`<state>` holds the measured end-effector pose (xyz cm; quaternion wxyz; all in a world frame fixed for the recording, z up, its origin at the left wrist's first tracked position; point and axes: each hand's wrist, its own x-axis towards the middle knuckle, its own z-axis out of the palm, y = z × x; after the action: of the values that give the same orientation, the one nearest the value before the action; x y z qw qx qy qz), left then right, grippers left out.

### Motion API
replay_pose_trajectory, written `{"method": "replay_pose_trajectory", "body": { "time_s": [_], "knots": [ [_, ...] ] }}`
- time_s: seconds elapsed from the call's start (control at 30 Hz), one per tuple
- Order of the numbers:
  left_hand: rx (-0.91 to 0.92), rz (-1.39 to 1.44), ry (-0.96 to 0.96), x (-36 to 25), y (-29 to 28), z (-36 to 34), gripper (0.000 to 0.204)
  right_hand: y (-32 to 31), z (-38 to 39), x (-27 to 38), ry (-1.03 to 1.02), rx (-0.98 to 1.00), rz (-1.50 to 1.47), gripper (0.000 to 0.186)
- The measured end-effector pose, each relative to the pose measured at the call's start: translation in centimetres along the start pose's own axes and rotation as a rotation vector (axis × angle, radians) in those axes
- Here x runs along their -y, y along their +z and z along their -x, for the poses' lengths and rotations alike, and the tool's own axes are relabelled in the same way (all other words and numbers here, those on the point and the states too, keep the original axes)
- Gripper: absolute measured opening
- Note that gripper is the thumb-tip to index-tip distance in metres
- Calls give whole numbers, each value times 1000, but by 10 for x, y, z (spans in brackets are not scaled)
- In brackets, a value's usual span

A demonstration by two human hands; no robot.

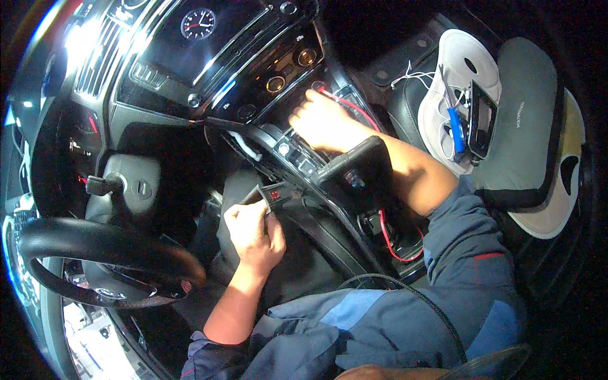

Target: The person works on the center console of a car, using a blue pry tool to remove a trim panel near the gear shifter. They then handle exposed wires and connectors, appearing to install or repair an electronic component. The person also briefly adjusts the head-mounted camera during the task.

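Observation:
My left hand is closed, fingers pinched on the end of a small dark rectangular piece with red marks on its face. It is held beside the centre console, above my leg. My right hand reaches over the console below the climate knobs, its fingers curled. What they hold, if anything, is hidden. A red cable ends in a red tip beside its knuckles, next to a round socket. My right forearm passes behind a black upright block on the console.
The steering wheel is at the left. Red cable also loops in the console's rear opening. On the right seat lie a pale perforated pad, a blue-handled tool, a black-framed device and a grey case. A black braided hose crosses my clothing.

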<state>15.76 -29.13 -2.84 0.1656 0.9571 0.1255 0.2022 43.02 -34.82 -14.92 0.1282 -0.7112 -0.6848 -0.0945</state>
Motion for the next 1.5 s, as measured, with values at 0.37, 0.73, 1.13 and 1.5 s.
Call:
{"method": "replay_pose_trajectory", "body": {
  "time_s": [0.37, 0.73, 1.13, 1.5],
  "knots": [
    [-49, -18, 21, 3, 7, 2, 32, 7, 5, 1, 33, -88, -73, 18],
    [146, -61, 520, -144, -1, -156, 31, 35, -28, -2, 140, -44, -179, 20],
    [424, -113, 1399, -258, 204, -239, 25, 3, -42, -16, 145, -68, -296, 22],
    [809, -190, 1177, -258, 200, -242, 53, -15, -41, -13, 148, -31, -382, 25]
  ]
}}
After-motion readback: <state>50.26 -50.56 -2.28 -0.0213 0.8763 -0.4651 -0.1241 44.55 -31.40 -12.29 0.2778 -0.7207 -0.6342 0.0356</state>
